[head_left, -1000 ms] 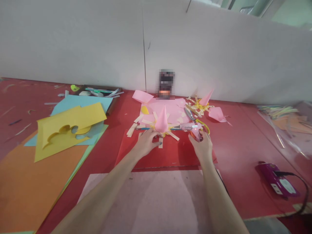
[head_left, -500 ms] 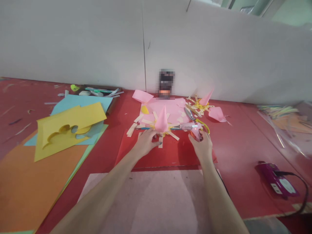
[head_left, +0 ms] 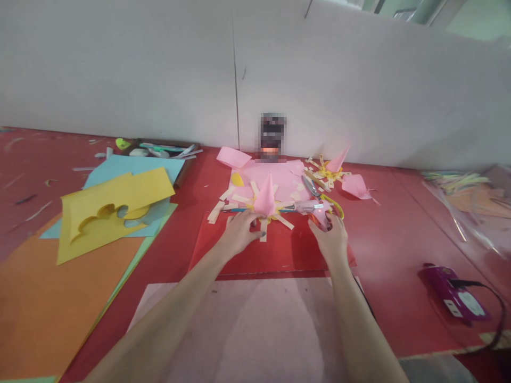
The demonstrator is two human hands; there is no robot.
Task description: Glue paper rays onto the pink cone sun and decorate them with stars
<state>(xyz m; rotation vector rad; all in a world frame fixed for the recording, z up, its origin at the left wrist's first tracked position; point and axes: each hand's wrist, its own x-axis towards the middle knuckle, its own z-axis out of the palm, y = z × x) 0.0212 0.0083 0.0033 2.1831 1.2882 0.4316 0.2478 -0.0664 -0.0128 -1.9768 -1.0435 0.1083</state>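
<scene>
A pink paper cone stands upright on a ring of cream paper strips over a red sheet. My left hand presses its fingers against the cone's base. My right hand is wrapped round a pink glue gun whose nozzle points left toward the cone's base. A pink sheet lies just behind the cone.
A second pink cone with strips and scissors lie at the back right. Yellow, blue and orange sheets cover the left. A purple device with a cable sits at the right edge. A grey partition closes the back.
</scene>
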